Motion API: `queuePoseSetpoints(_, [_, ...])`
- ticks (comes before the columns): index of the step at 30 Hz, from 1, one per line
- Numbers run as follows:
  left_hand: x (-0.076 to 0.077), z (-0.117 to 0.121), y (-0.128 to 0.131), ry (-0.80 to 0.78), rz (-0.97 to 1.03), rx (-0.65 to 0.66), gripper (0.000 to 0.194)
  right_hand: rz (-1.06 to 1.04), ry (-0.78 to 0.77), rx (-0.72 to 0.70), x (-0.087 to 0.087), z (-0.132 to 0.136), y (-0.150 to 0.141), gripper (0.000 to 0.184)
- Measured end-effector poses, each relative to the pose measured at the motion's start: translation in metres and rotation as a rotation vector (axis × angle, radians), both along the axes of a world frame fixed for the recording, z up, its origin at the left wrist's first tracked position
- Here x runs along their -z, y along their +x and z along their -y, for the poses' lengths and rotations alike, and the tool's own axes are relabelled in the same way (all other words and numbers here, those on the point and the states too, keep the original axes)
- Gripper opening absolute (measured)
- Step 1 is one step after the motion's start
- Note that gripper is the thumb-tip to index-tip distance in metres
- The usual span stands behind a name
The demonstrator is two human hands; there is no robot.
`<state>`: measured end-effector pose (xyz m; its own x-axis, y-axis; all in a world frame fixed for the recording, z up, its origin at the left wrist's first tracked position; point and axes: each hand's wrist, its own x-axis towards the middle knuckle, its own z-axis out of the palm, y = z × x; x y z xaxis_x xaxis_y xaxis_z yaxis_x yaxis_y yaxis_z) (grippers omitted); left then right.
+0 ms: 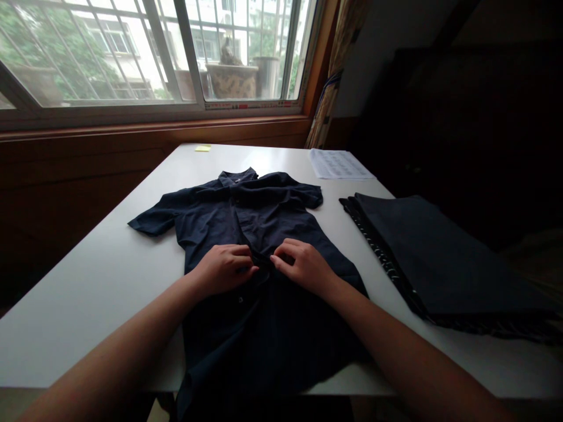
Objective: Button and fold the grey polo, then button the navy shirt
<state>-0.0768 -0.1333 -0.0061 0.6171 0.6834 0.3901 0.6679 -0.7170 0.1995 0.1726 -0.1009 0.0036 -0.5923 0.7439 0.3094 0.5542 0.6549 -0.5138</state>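
A dark navy short-sleeved shirt (281, 220) lies front up, its collar toward the window and its hem hanging over the near table edge. My left hand (226, 266) pinches the front placket around mid-shirt. Just across from it, my right hand (301, 264) grips the placket's other edge between thumb and fingers. A small gap separates the two hands, with raised fabric between them. One pale button (240, 299) shows below my left hand. Whether a button sits between my fingertips is hidden.
Folded dark cloths (440, 252) are stacked on the right of the white table (101, 281). Printed paper sheets (341, 164) lie at the far right corner, and a yellow sticky note (203, 148) near the far left one. Beyond the table is a barred window (132, 53).
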Motion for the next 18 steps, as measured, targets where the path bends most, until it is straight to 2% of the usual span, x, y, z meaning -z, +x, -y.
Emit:
queuePoseSetpoints(2, [0.001, -0.001, 0.0, 0.015, 0.001, -0.028, 0.026, 0.01, -0.024, -0.003, 0.0, 0.001, 0.0, 0.014])
queuePoseSetpoints(6, [0.007, -0.003, -0.001, -0.021, 0.015, -0.107, 0.014, 0.073, -0.056, -0.019, 0.0, 0.003, -0.002, 0.025])
queuePoseSetpoints(12, [0.012, -0.005, 0.0, -0.056, -0.04, -0.155, 0.042, 0.042, -0.013, -0.114, 0.003, 0.005, -0.003, 0.006])
queuePoseSetpoints(18, [0.008, -0.003, 0.001, -0.035, -0.114, -0.153, 0.025, 0.036, 0.091, -0.228, 0.003, 0.006, -0.003, 0.008])
